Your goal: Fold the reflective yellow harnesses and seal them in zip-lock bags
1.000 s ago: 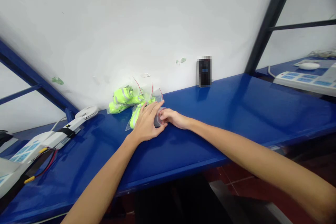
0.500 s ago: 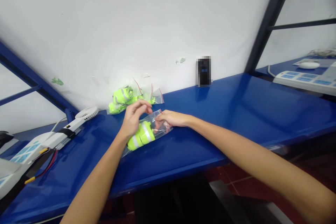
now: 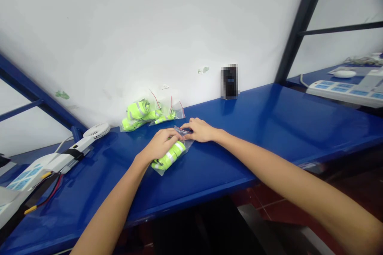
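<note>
A clear zip-lock bag (image 3: 189, 144) lies on the blue table near its front edge. Inside it is a rolled fluorescent yellow-green reflective vest (image 3: 173, 153) with silver bands. My left hand (image 3: 161, 143) rests over the upper side of the bag, its fingers closed on the plastic close to the mouth. From the right, my right hand (image 3: 200, 130) pinches the mouth of the bag between thumb and fingers. The two hands nearly meet there, and they hide part of the seal.
Several similar bagged vests (image 3: 139, 110) lie against the wall. A blurred-out dark object (image 3: 229, 82) stands by the wall. On the left are a white fan (image 3: 97, 130), a power strip (image 3: 26, 177) and wires (image 3: 55, 189). Another power strip (image 3: 348, 89) sits beyond the right frame post.
My right hand has come out of the bag to its mouth. My left hand has moved right and lowered onto the bag, which has turned slightly and shifted right.
</note>
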### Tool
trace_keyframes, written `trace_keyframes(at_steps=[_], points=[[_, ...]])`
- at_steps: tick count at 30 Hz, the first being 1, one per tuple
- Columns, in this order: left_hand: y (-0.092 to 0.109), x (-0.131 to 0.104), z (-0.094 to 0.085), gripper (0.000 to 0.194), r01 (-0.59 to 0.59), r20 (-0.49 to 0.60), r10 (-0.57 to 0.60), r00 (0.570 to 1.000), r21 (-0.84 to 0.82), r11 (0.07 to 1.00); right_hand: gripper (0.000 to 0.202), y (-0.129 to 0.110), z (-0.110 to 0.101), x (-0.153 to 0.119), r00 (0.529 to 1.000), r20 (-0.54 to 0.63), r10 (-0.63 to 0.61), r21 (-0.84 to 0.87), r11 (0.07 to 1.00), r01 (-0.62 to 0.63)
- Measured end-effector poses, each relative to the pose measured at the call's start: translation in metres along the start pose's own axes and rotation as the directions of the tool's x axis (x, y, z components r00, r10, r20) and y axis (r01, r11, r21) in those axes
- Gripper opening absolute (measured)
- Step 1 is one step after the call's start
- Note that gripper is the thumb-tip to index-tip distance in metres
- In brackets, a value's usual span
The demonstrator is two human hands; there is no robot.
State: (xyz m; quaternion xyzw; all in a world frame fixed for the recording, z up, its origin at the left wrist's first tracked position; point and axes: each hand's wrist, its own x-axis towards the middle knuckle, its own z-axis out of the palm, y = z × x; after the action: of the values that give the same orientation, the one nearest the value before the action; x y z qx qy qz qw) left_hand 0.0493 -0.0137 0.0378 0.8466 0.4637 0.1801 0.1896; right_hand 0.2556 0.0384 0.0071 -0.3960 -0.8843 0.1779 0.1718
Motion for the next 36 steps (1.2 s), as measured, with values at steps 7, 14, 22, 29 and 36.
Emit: trace_keyframes(at_steps=[7,14,22,29,36], points=[[0.009,-0.001,-0.012,0.037,0.217,0.136,-0.201,0.97,-0.109,0.97,0.045,-0.005,0.002,-0.004,0.989,-0.108,0.101,-0.254,0.959,-0.126],[-0.036,-0.004,-0.008,0.05,0.29,0.001,-0.316,0.949,-0.399,0.87,0.035,0.012,0.01,0.003,0.992,-0.122,-0.023,-0.212,0.977,-0.003],[-0.062,0.0,0.006,0.037,0.115,-0.229,-0.085,0.97,0.12,0.986,0.031,0.019,0.008,0.005,0.989,-0.102,-0.108,-0.132,0.987,0.094],[-0.037,0.003,0.023,0.025,0.019,-0.242,-0.095,0.966,-0.296,0.955,0.038,0.008,-0.003,0.003,0.988,-0.149,-0.036,0.097,0.994,0.05],[-0.02,0.011,0.034,0.034,0.083,-0.267,-0.278,0.923,-0.567,0.82,0.024,-0.009,0.0,-0.003,0.99,-0.122,-0.074,0.128,0.988,0.09]])
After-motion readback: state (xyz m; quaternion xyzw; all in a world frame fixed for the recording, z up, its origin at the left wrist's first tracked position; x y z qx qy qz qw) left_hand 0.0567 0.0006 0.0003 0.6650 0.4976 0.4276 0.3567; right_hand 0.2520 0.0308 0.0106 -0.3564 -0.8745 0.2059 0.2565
